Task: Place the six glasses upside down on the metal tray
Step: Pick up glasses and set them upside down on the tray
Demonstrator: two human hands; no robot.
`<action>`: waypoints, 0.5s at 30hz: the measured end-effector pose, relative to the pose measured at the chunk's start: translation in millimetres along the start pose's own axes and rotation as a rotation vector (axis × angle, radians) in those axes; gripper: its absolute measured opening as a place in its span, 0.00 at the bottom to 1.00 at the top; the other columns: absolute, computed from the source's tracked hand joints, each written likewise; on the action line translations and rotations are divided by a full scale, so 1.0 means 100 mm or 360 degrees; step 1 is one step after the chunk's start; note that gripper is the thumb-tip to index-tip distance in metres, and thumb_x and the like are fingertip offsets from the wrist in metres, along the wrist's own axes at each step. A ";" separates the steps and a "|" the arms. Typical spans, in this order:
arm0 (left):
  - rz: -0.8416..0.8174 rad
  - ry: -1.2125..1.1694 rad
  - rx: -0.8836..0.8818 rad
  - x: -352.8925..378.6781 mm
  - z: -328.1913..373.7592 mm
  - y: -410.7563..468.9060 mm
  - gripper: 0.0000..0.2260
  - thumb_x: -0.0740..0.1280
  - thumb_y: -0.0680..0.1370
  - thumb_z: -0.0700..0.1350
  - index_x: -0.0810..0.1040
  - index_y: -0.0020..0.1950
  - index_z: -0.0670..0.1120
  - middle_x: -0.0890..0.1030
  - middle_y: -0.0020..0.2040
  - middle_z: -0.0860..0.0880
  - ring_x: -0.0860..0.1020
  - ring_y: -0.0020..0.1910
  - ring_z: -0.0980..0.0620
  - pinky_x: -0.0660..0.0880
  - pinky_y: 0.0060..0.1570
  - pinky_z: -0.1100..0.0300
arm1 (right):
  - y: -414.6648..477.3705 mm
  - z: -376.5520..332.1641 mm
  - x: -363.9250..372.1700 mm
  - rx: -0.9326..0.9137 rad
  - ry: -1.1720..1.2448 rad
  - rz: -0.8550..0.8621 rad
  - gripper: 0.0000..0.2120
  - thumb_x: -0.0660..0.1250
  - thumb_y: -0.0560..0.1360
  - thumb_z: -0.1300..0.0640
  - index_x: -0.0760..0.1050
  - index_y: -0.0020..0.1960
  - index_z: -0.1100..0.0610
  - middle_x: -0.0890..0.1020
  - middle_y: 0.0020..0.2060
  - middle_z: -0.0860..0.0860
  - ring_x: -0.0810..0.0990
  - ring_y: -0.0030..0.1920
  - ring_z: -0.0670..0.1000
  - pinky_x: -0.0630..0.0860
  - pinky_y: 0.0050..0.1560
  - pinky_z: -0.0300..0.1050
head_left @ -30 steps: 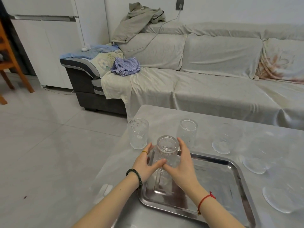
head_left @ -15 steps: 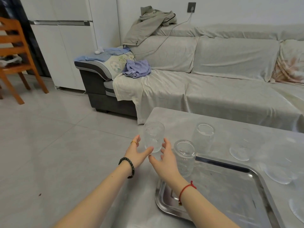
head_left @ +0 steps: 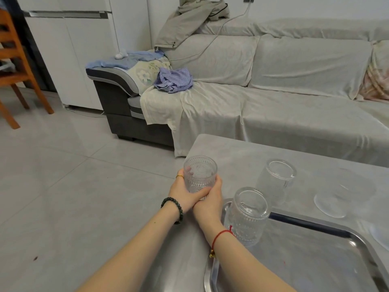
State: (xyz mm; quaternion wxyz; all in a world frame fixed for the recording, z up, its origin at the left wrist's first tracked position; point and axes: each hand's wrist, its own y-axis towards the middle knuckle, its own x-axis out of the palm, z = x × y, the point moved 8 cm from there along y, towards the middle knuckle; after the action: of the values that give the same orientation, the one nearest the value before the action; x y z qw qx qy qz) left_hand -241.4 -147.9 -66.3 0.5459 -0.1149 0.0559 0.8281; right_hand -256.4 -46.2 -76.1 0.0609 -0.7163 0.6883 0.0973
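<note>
Near table corner: left hand (head_left: 183, 193) and right hand (head_left: 211, 199) grip clamped round upright glass (head_left: 200, 174).

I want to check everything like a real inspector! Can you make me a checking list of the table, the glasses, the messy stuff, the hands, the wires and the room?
Surface: grey table, bare at its far left end.
Job's things: metal tray at the near right; one glass upside down on its far left corner; a second glass upright in both hands; a third glass behind the tray; more glasses to the right, too faint to count.
Clutter: nothing seen on the table.
Grippers: left hand and right hand wrap the upright glass.
Cables: white cable from a wall socket across the sofa.
Surroundings: clothes on the sofa, wooden chair, tiled floor.
</note>
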 end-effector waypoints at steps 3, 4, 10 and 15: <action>0.0038 0.0010 -0.0010 -0.12 0.03 -0.12 0.33 0.78 0.61 0.46 0.65 0.61 0.49 0.75 0.56 0.50 0.74 0.54 0.52 0.73 0.57 0.57 | -0.11 -0.07 0.00 -0.0072 -0.0017 -0.0063 0.32 0.70 0.64 0.63 0.63 0.65 0.51 0.77 0.58 0.51 0.77 0.57 0.50 0.74 0.59 0.45; 0.0055 0.0006 0.0003 -0.17 0.05 -0.19 0.33 0.78 0.61 0.45 0.65 0.61 0.49 0.75 0.54 0.51 0.74 0.53 0.52 0.72 0.54 0.60 | -0.18 -0.11 -0.01 -0.0104 -0.0026 -0.0099 0.33 0.72 0.62 0.61 0.63 0.64 0.50 0.77 0.58 0.50 0.76 0.57 0.49 0.75 0.59 0.46; 0.0003 -0.0363 0.0042 -0.38 0.23 -0.77 0.30 0.78 0.57 0.54 0.75 0.55 0.43 0.84 0.48 0.49 0.81 0.50 0.50 0.78 0.47 0.61 | -0.81 -0.46 -0.23 -0.0218 0.0048 -0.0316 0.38 0.76 0.59 0.53 0.62 0.64 0.44 0.70 0.58 0.44 0.71 0.58 0.40 0.71 0.61 0.39; -0.0350 -0.1021 -0.0293 0.02 0.36 -1.47 0.17 0.65 0.68 0.51 0.79 0.51 0.41 0.85 0.48 0.42 0.83 0.47 0.48 0.81 0.40 0.61 | -1.28 -0.52 -0.71 -0.0189 0.0170 -0.0255 0.37 0.78 0.53 0.48 0.64 0.57 0.37 0.74 0.57 0.45 0.75 0.59 0.47 0.75 0.60 0.51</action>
State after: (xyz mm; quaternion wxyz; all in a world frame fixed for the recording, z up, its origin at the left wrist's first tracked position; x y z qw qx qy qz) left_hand -111.8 -80.3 -27.1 0.6089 0.0971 -0.2061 0.7598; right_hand -128.1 16.9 -15.7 -0.0109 -0.7755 0.6241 0.0945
